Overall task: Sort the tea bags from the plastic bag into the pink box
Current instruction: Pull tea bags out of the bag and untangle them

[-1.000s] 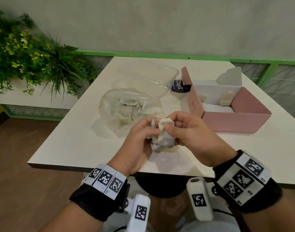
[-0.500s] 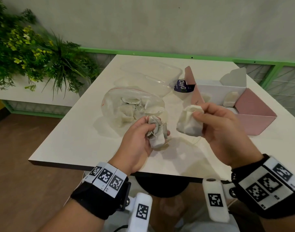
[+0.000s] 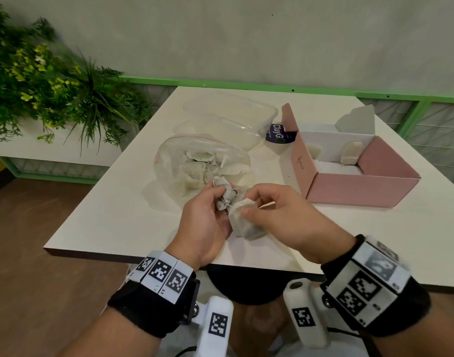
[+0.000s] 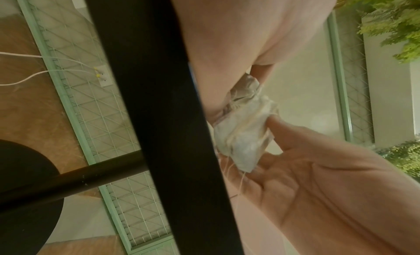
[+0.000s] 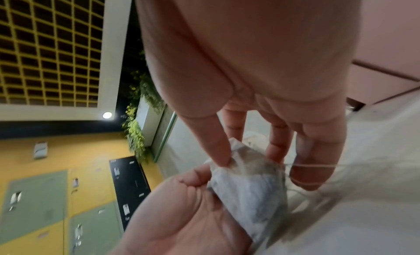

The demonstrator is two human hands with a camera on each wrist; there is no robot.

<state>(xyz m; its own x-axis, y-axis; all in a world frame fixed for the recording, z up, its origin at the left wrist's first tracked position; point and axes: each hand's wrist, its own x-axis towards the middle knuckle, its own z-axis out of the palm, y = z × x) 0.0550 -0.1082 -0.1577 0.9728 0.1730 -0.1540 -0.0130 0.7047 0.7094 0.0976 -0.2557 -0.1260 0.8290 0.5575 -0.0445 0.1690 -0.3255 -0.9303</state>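
Over the table's front edge my left hand (image 3: 219, 202) grips a crumpled bunch of tea bags (image 3: 226, 193) with tangled strings. Close against it, my right hand (image 3: 246, 211) pinches the top of one pale tea bag (image 3: 245, 224), which hangs below its fingers. The wrist views show this tea bag (image 4: 245, 138) (image 5: 250, 187) between both hands, with a thin string across one finger. Behind the hands, the clear plastic bag (image 3: 174, 161) holds several more tea bags. At the right stands the open pink box (image 3: 349, 188), with a tea bag (image 3: 351, 155) leaning inside against its far wall.
Clear plastic containers (image 3: 228, 117) lie behind the plastic bag, with a dark purple packet (image 3: 276, 134) next to the box's raised flap. Green plants (image 3: 53, 94) stand off the white table (image 3: 117, 215) to the left. A green railing runs along the far side.
Half a second ago my right hand was held apart to the right with a tea bag. It has come back against the left hand, a tea bag still in its fingers.
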